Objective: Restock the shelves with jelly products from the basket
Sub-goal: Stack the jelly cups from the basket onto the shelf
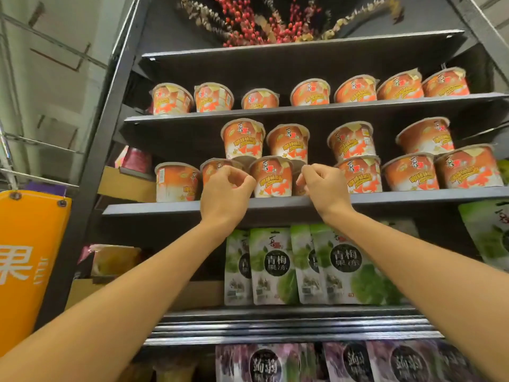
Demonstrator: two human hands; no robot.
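Note:
Orange jelly cups fill two shelves, and on the lower shelf they stand stacked two high. My left hand is raised to that shelf's front row, its curled fingers pinching the rim of a jelly cup that it mostly hides. My right hand does the same on another cup, of which only a sliver shows. One cup stands free between my hands. The basket is out of sight.
Green jelly pouches hang under the shelf, and purple pouches sit lower down. The upper shelf carries a row of cups under dried red berries. An orange sign stands at left beside the black rack post.

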